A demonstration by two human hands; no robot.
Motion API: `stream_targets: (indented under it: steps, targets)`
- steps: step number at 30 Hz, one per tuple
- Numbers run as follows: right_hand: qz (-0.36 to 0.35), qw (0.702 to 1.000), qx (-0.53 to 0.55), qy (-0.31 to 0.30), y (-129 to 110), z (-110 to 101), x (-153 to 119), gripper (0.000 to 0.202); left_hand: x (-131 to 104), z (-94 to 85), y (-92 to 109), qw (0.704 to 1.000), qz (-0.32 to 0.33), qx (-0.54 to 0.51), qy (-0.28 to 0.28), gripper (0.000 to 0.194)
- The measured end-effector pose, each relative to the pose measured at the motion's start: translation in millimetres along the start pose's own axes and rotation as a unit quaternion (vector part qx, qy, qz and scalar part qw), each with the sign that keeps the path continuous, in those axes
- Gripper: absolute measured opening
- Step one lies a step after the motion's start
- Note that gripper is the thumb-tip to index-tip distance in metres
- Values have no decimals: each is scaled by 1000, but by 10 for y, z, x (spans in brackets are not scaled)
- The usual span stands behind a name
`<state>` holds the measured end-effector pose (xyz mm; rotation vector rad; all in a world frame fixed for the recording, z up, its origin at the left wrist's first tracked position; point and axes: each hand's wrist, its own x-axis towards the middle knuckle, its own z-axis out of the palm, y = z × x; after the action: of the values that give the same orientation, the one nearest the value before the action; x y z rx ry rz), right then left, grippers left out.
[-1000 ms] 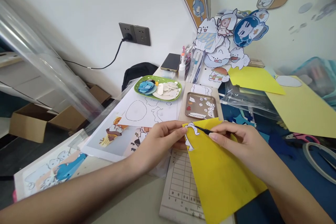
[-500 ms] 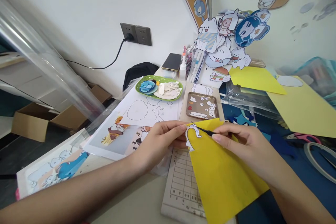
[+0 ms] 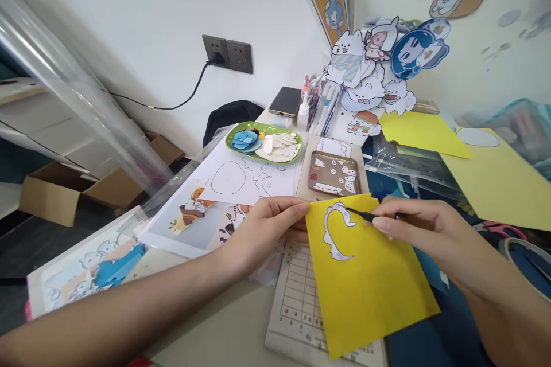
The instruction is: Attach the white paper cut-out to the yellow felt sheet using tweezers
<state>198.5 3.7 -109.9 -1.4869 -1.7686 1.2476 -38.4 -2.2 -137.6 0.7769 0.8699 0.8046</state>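
My left hand point(image 3: 275, 218) pinches the upper left corner of a bright yellow sheet of paper point(image 3: 365, 298), which tilts above a white gridded pad point(image 3: 297, 292). In my right hand point(image 3: 408, 221) are black tweezers point(image 3: 361, 215), held between thumb and fingers. Their tips touch the upper end of a white curved paper cutout point(image 3: 328, 235), shaped like a C with a wavy outer edge. The cutout lies over the upper left part of the yellow sheet; I cannot tell whether it is stuck down.
Beyond my hands are a green tray point(image 3: 262, 155) of blue and white paper pieces and a brown tray point(image 3: 313, 175) of small cutouts. Printed sheets point(image 3: 185, 241) lie to the left. On the right are yellow papers point(image 3: 495, 178), pink-handled scissors point(image 3: 503, 230) and a tape roll point(image 3: 523, 264).
The white cutout has moved right, from the yellow sheet's left edge to further inside it. My right hand and the tweezers have shifted right with it. My left hand still pinches the corner.
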Motion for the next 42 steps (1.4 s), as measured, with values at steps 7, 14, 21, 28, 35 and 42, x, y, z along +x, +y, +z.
stream_targets:
  steps: [7, 14, 21, 28, 35, 42]
  targets:
    - [0, 998, -48, -42, -80, 81, 88, 26, 0, 0, 1, 1000, 11, 2, -6, 17]
    - [20, 998, -39, -51, -100, 90, 119, 24, -6, 12, 14, 1000, 16, 5, -15, 17]
    - [26, 998, -29, -54, -109, 63, 107, 25, -9, 15, 15, 1000, 6, 11, -4, 18]
    - [16, 998, -32, -47, -114, 57, 116, 25, -16, 23, 29, 1000, 8, 17, -2, 17]
    - [21, 998, -25, -52, -101, 75, 121, 24, -20, 32, 34, 999, 7, -22, -30, 18]
    - [25, 998, -30, -55, -113, 78, 115, 28, -34, 57, 65, 1000, -12, 21, 2, 20]
